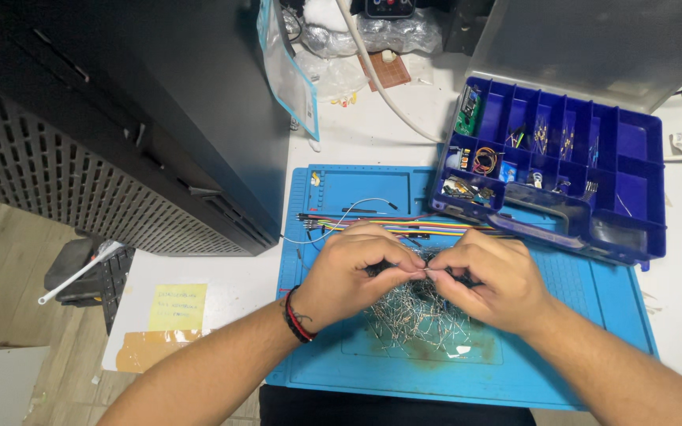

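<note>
A tangled heap of thin silver wire-leaded components (420, 315) lies on the blue silicone mat (562, 355), mostly unsorted. The left hand (349, 276) and right hand (487, 276) each pinch one lead pulled from it. A blue compartment box (633, 229) stands just behind on the worktop.

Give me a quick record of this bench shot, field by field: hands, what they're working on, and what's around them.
left hand: fingertips pinched at a thin wire lead
right hand: fingertips meeting the left hand's
pile of wire-leaded components: under both hands
blue work mat: bears the pile
jumper wires: beyond the hands
blue compartment box: open, small parts inside
yellow sticky note: left of mat
</note>
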